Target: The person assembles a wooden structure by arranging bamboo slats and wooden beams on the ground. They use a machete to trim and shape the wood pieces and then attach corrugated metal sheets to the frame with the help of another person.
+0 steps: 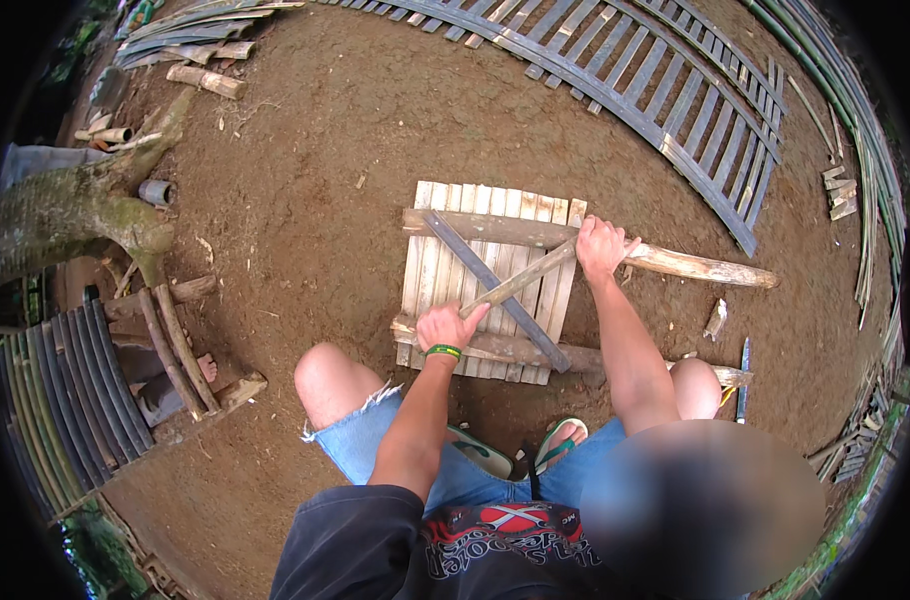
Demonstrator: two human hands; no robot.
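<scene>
Soft, even daylight fills the scene, bright enough to show the grain of the brown dirt ground without glare. Shadows are faint and diffuse; a weak one sits under the small slatted panel near the middle. Focus is sharp at the centre. Toward the rim the fisheye bends straight slats, as on the long slatted panel at the far right, and the corners fall to black. A blurred patch covers the near right.
</scene>
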